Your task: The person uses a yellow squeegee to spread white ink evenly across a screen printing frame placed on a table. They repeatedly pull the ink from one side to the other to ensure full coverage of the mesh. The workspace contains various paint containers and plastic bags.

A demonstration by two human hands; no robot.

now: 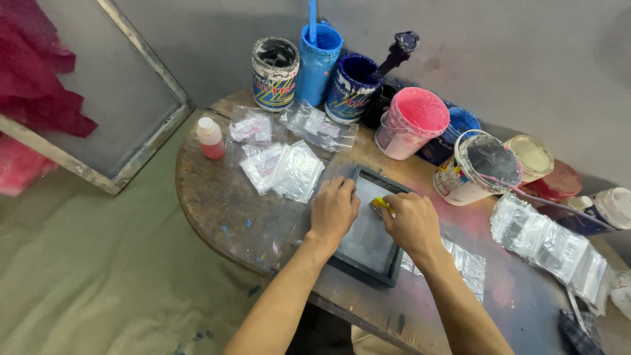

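A small dark-framed printing screen (365,244) lies flat on a paint-stained round wooden table (217,204). My left hand (334,210) presses flat on the frame's left side, fingers together, holding it down. My right hand (413,222) grips a small yellow squeegee (382,205) that rests on the grey mesh near the frame's upper edge. A clear plastic bag (468,261) sticks out from under the frame on the right.
Paint cans and tubs crowd the table's back: a blue cup (319,58), a dark blue can (352,85), a pink tub (411,122), a white tub (474,165). Plastic bags (282,169) and a small pink bottle (210,138) lie left; a bag stack (551,244) right. A large framed screen (118,98) leans at left.
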